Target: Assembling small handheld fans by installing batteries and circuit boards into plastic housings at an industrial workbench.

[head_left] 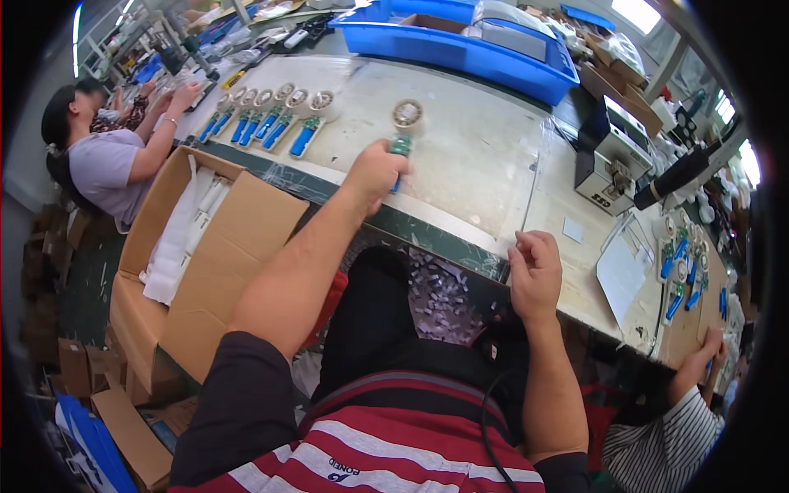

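My left hand [376, 175] is closed around the handle of a fan-shaped handheld unit [400, 146] over the near part of the table. The unit has a round cream head, a green circuit board and a blue battery, partly covered by my fingers. At the table's front edge, my right hand [536, 275] is raised with its fingers loosely bent and the thumb apart, nothing visible in it. Several similar units [308, 135] lie in a row to the left of my left hand, heads pointing away from me.
A cardboard box [234, 238] with white foam stands at the left. Along the back is a blue bin [460, 53]. To the right are a black-and-white device [612, 156], a white plate [622, 275] and more units [686, 259]. People work on both sides.
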Action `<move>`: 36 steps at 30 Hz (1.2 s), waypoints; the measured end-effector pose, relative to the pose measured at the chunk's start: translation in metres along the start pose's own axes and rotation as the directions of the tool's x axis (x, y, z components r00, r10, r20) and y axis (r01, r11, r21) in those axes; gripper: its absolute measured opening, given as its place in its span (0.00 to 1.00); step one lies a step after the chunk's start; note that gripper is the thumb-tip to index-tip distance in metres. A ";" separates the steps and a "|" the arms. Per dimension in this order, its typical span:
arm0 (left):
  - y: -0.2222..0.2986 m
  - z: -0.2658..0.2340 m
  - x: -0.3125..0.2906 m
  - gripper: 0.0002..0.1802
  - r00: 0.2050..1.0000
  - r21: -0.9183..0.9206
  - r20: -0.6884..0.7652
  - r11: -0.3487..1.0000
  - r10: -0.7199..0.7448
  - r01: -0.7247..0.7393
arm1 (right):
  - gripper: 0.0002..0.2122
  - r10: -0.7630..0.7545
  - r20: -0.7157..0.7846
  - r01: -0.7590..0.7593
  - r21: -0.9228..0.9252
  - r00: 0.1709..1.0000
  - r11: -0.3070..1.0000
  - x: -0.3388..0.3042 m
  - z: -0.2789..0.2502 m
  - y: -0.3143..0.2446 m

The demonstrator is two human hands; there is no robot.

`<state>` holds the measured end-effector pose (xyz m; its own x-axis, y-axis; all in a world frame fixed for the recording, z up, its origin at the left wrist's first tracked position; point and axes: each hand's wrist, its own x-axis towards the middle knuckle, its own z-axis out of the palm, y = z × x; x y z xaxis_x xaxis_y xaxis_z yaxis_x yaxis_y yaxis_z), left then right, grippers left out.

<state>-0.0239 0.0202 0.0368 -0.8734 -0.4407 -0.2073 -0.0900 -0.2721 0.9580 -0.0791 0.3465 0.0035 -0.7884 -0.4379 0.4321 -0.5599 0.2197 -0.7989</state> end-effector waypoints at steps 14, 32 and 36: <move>-0.011 -0.147 0.070 0.34 0.786 0.982 -0.071 -0.097 0.614 0.165 | 0.04 -0.244 0.059 0.251 -0.269 0.968 0.930 -0.003 -0.002 -0.013; 0.027 -0.084 0.040 0.20 0.396 0.901 0.424 -0.336 0.814 -0.275 | 0.12 -0.127 -0.262 -0.091 -0.685 0.957 0.723 -0.059 -0.173 0.004; 0.015 0.057 -0.005 0.13 0.672 0.770 0.399 0.171 0.625 -0.615 | 0.12 -0.194 -0.300 -0.096 -0.734 0.934 0.673 -0.064 -0.182 0.033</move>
<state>-0.0477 0.0671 0.0630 -0.8335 -0.1251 0.5382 0.1538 0.8831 0.4433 -0.0937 0.5406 0.0258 -0.7042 -0.1896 0.6842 -0.4878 0.8295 -0.2722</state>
